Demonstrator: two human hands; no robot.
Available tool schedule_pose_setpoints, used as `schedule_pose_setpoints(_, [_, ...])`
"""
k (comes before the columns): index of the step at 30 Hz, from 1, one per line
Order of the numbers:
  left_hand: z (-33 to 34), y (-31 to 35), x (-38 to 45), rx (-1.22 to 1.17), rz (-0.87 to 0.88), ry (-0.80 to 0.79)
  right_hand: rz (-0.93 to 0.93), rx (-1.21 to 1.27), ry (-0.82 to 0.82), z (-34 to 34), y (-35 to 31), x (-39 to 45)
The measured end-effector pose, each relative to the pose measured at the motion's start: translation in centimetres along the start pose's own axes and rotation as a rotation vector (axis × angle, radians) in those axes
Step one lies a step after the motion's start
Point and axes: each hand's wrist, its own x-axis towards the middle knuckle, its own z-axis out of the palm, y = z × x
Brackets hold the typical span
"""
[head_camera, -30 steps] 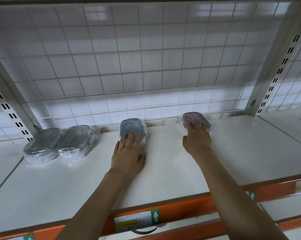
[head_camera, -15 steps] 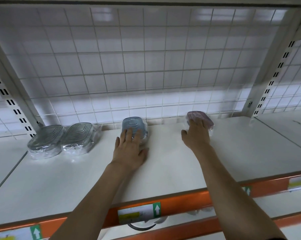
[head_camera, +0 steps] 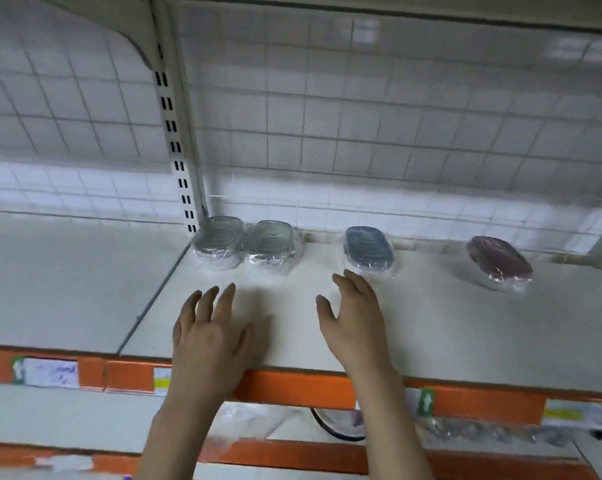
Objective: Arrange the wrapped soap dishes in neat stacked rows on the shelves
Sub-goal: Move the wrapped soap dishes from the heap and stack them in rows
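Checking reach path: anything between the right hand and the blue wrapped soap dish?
Nothing visible. The right hand is open, its fingertips just short of the blue soap dish, with only bare shelf between. The left hand is off to the side.

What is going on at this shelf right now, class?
A person is stocking wrapped soap dishes on a white shelf. Four lie in a row along the back: two grey dishes side by side, a blue dish apart from them, and a maroon dish further right. Both hands are open and hold nothing: the left hand hovers near the shelf's front, the right hand just short of the blue dish. Nothing is stacked yet.
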Motion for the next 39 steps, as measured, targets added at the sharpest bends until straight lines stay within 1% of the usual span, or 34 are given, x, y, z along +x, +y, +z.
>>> schedule_pose_setpoints(4, [-4.5, -7.6, -1.4, -0.003, -0.128, 0.096, -0.141, 0.045, -0.020, 4.6, -8.4, -1.4])
schedule_pose_setpoints(6, [-7.0, -12.2, -2.4, 0.006, -0.167, 0.132, -0.195, 0.074, -0.076, 7.3, -12.9, -2.5])
schedule_pose_setpoints(9, [-11.0, -19.7, -4.6, 0.039, -0.283, 0.167, -0.266, 0.107, -0.166, 11.6, -19.8, -4.5])
schedule_pose_setpoints(12, [-15.5, -27.4, -7.3, 0.098, -0.374, 0.205, -0.331, 0.166, -0.178, 16.3, -26.6, -6.6])
schedule_pose_setpoints(14, [-18.2, -32.2, -9.1, 0.125, -0.447, 0.219, -0.375, 0.181, -0.220, 18.8, -31.0, -8.1])
schedule_pose_setpoints(18, [-22.9, -39.8, -12.6, 0.147, -0.552, 0.267, -0.440, 0.227, -0.270, 23.0, -38.7, -10.7])
schedule_pose_setpoints(23, [-26.4, -46.4, -15.3, 0.159, -0.623, 0.303, -0.507, 0.277, -0.334, 27.0, -46.0, -13.0])
schedule_pose_setpoints(30, [-28.4, -52.8, -16.9, 0.108, -0.756, 0.351, -0.608, 0.275, -0.382, 32.9, -53.9, -13.3])
schedule_pose_setpoints(36, [-32.1, -61.2, -17.8, 0.209, -0.887, 0.356, -0.719, 0.363, -0.468, 40.3, -63.6, -14.5])
schedule_pose_setpoints(39, [-35.0, -65.4, -16.8, 0.261, -0.892, 0.363, -0.741, 0.414, -0.517, 43.3, -68.0, -14.0])
